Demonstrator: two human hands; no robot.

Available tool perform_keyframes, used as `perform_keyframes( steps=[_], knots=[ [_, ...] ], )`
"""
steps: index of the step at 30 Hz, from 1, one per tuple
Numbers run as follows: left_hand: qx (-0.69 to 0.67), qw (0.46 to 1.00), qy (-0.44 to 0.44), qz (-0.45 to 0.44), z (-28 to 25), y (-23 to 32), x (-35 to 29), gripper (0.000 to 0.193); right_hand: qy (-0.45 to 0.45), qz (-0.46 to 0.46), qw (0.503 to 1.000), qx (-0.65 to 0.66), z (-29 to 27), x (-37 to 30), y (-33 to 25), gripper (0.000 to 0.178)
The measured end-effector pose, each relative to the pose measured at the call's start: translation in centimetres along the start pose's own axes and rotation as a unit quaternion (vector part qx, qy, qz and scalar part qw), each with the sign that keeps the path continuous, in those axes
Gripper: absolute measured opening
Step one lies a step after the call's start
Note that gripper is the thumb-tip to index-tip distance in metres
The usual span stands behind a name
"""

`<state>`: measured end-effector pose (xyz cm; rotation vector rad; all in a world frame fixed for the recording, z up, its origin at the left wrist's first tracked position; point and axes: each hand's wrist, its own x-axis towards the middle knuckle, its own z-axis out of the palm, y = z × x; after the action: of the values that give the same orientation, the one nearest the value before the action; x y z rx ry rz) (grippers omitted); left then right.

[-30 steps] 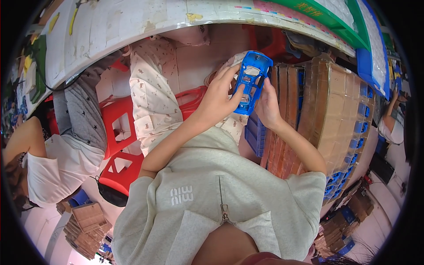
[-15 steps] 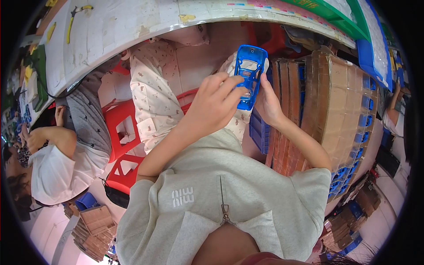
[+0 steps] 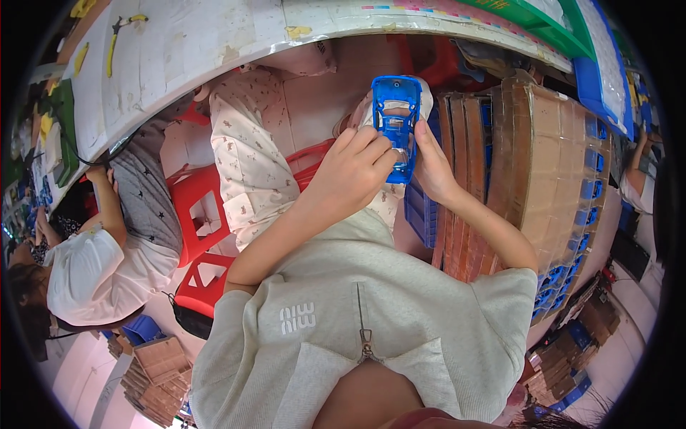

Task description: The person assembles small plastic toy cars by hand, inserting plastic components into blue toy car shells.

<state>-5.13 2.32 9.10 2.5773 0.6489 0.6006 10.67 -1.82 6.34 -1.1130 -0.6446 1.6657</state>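
Blue plastic, that's what I have between my palms: a toy car body (image 3: pixel 395 121), held up in front of my chest with its hollow underside turned toward me. My left hand (image 3: pixel 354 171) is wrapped around its near end, fingers curled over the edge and clenched on the shell. My right hand (image 3: pixel 432 168) grips the car's right side, thumb pressed along the rim. A small clear piece seems to sit inside the shell near my left fingertips, though I cannot make out whether it is seated or loose. As far as I can judge, the body is still only a bare shell: no wheels and no base plate show, so most of the fitting looks left to do

Right of the car stand stacked cardboard trays (image 3: pixel 529 157) with rows of blue parts along their edges. Beyond the car runs the long white workbench (image 3: pixel 214 43), with yellow-handled pliers (image 3: pixel 118 36) lying on it. Left of the car sits a person in a patterned light shirt (image 3: pixel 246 157), and further left a red plastic stool (image 3: pixel 204 214) and another person in a white top (image 3: pixel 100 272)
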Motion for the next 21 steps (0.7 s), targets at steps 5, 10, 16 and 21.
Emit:
perform_keyframes(
  steps=[5,10,16,21],
  knots=[
    [0.054,0.992,0.088,0.068,0.0,0.2,-1.5,0.018,-0.009,-0.036,0.998,-0.041,1.4,0.0,-0.8,0.044],
    [0.087,0.977,0.178,0.079,-1.8,0.4,-2.9,0.019,0.018,-0.057,0.997,-0.054,4.9,-0.4,-2.3,0.045],
    [0.064,0.962,0.265,0.027,-4.7,0.1,-4.4,0.020,0.026,-0.102,0.991,-0.086,9.5,0.1,-3.0,0.043],
    [0.156,0.946,0.282,0.034,-6.0,-0.8,-6.7,0.019,0.023,-0.120,0.991,-0.061,12.2,0.9,-2.0,0.039]
  ],
)
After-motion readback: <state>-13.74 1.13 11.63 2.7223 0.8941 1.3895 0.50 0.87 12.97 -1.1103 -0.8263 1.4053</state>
